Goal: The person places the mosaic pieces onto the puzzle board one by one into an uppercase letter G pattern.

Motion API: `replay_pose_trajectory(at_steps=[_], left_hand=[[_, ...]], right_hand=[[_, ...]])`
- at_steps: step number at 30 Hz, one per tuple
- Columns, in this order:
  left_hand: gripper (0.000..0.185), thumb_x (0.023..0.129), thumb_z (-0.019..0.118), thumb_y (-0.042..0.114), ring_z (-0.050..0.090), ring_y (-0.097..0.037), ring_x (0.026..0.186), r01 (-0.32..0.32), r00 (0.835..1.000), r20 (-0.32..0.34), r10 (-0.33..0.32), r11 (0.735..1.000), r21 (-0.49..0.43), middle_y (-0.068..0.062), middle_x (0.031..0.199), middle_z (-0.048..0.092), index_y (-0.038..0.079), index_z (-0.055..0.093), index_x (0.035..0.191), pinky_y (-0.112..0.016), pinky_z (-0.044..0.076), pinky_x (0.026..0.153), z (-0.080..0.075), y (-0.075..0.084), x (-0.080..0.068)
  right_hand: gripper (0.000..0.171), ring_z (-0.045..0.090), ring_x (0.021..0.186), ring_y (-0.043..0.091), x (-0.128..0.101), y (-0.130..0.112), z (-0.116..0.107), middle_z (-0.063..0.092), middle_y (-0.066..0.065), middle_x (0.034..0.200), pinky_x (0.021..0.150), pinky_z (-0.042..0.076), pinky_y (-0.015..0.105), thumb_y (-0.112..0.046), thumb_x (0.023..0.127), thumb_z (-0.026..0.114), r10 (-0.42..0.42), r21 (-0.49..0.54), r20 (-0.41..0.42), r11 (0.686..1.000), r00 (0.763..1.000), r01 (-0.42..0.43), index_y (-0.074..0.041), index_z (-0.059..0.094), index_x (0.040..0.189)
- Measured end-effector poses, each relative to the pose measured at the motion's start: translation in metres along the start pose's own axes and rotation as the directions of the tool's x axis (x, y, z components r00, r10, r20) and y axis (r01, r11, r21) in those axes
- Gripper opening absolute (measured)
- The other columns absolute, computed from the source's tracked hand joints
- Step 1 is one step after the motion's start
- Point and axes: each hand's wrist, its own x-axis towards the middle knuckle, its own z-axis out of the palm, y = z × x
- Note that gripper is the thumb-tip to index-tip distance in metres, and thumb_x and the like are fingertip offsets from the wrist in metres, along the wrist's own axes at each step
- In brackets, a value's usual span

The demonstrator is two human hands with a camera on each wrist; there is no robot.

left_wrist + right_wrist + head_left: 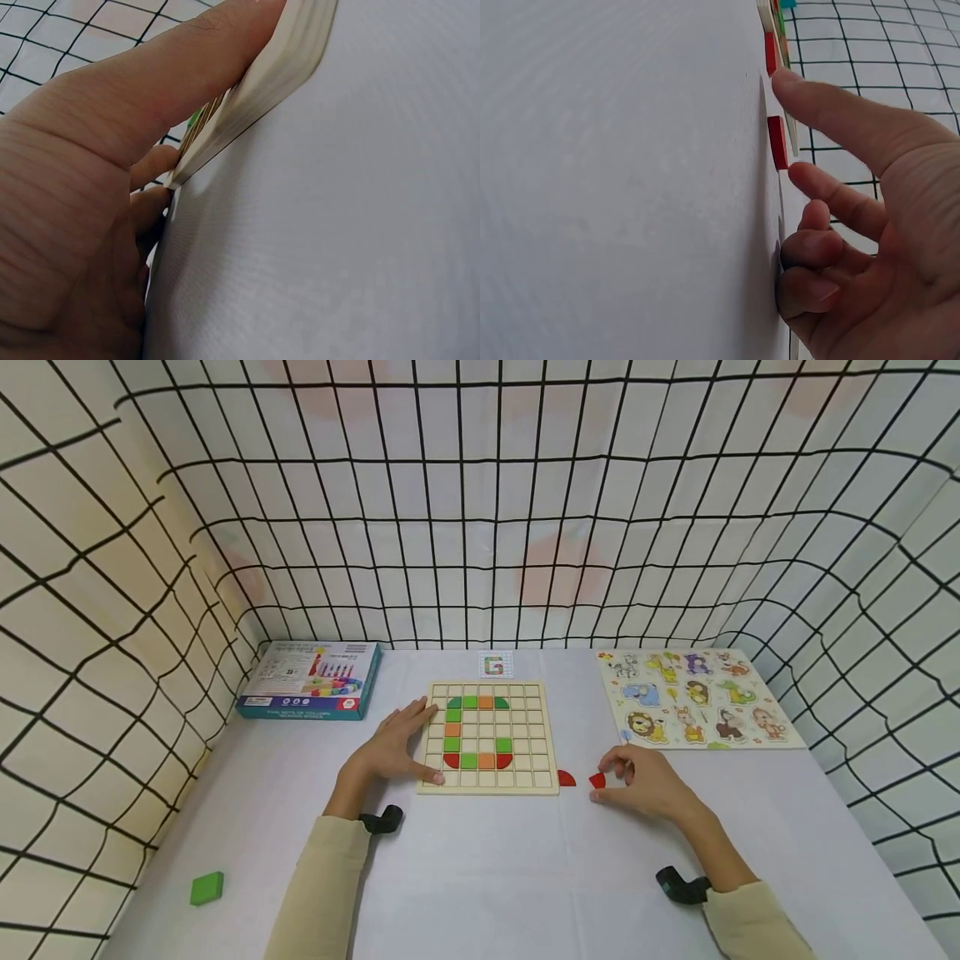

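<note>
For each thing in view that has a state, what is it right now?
Grid board: flat on the table, partly filled with tiles.
Left hand: open, resting on the board's left edge.
Right hand: fingers touching a red tile.
Red quarter-round piece: loose beside the board.
Green block: loose, apart.
Box: closed.

Both forearms reach forward from the bottom of the head view in cream sleeves, each with a black strap at the wrist. The left hand [390, 747] lies flat and palm down, its fingers [417, 713] straight and spread, the thumb stretched out to the side. The right hand [643, 783] rests on its outer edge, with the thumb and forefinger extended and the other fingers [810, 262] curled loosely inward.
</note>
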Motion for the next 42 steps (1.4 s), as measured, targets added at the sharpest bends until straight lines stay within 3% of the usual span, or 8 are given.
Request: replay_pose_trajectory(at_steps=[8,19,26,35,42], left_hand=[[0.133,0.061,0.088,0.069,0.003,-0.024,0.163,0.002,1.0,0.004,-0.002,1.0,0.007,0.0,0.176,0.006,0.024,0.021,0.166,-0.052,0.002,0.132,-0.001,0.001,-0.001],[0.132,0.061,0.089,0.067,0.003,-0.024,0.163,0.002,1.0,-0.007,-0.002,1.0,-0.001,0.001,0.176,0.007,0.025,0.022,0.166,-0.053,0.003,0.132,0.0,0.001,-0.002],[0.131,0.061,0.09,0.066,0.003,-0.025,0.163,0.008,1.0,-0.009,-0.009,1.0,-0.009,0.001,0.176,0.007,0.024,0.023,0.166,-0.052,0.002,0.132,0.0,0.003,-0.002],[0.131,0.062,0.089,0.067,0.003,-0.024,0.163,-0.003,1.0,-0.014,0.003,1.0,-0.002,0.001,0.176,0.007,0.024,0.023,0.166,-0.052,0.002,0.132,0.0,0.001,-0.002],[0.13,0.062,0.089,0.066,0.003,-0.023,0.163,-0.006,1.0,-0.012,0.006,1.0,-0.008,0.001,0.176,0.008,0.024,0.023,0.166,-0.051,0.003,0.132,-0.001,0.002,-0.003]], right_hand=[[0.026,0.049,0.077,0.018,0.002,0.001,0.0,0.06,0.001,0.088,0.065,0.041,0.026,-0.029,0.081,0.088,-0.02,0.013,0.013,1.0,1.0,0.02,-0.018,0.074,0.1],[0.017,0.05,0.077,0.018,0.006,-0.003,0.004,0.059,-0.002,0.084,0.064,0.041,0.025,-0.021,0.086,0.082,-0.036,0.015,-0.019,0.999,0.999,0.037,-0.017,0.077,0.102],[0.017,0.05,0.075,0.018,0.009,-0.007,0.004,0.059,-0.001,0.083,0.063,0.041,0.025,-0.021,0.087,0.082,-0.023,0.023,-0.012,0.999,1.0,0.023,-0.015,0.075,0.101],[0.017,0.05,0.073,0.017,0.022,-0.012,0.006,0.059,-0.001,0.081,0.062,0.04,0.025,-0.026,0.087,0.082,-0.02,0.043,-0.103,0.999,0.994,0.025,-0.017,0.076,0.101],[0.018,0.05,0.074,0.018,0.035,-0.02,0.011,0.058,0.001,0.083,0.063,0.04,0.029,-0.028,0.088,0.081,-0.009,0.057,-0.117,0.998,0.993,0.016,-0.016,0.076,0.101]])
